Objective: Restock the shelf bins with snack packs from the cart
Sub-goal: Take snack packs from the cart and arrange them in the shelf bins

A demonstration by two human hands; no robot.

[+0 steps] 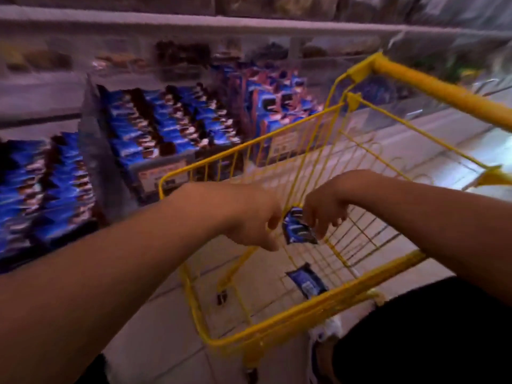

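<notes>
A blue snack pack (297, 230) hangs over the inside of the yellow wire cart (277, 332). My right hand (324, 210) pinches its top edge, fingers pointing down. My left hand (255, 220) is curled right beside the pack's left edge; the blur hides whether it grips the pack. A second blue snack pack (306, 281) lies flat on the cart's wire bottom. To the left, shelf bins (166, 126) hold rows of blue packs, with another filled bin (41, 189) at the far left.
The cart's thick yellow handle (443, 92) runs across the upper right. Taller blue boxes (274, 103) stand on the shelf behind the cart. A white shelf edge (249, 27) spans the top. Pale floor tiles (155, 328) lie below, and my dark-clothed leg (429, 336) is at the lower right.
</notes>
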